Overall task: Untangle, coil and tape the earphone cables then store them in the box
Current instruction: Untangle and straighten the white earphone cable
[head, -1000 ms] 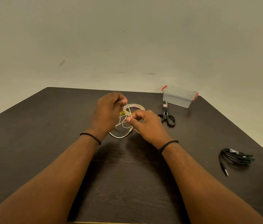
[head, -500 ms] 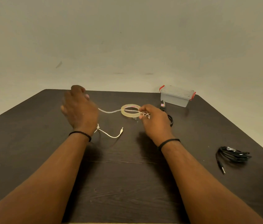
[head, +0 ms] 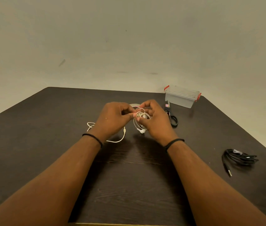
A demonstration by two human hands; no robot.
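A white earphone cable (head: 139,119) is held in loops between both hands above the middle of the dark table (head: 31,144). My left hand (head: 112,119) pinches it from the left, and my right hand (head: 156,119) grips the loops from the right. An earbud hangs below the loops, and the loose tail with its plug trails on the table under my left wrist. A roll of tape (head: 133,105) lies behind the hands, mostly hidden. A coiled black earphone cable (head: 238,158) lies at the right. The clear box (head: 182,98) with red clips stands at the back right, lid on.
Black-handled scissors (head: 171,115) lie between my right hand and the box. The table's right edge runs close to the black cable. A plain wall stands behind the table.
My left hand swung out to the left, drawing the white cable out, then came back to meet the right hand. The cable now forms loops between both hands.
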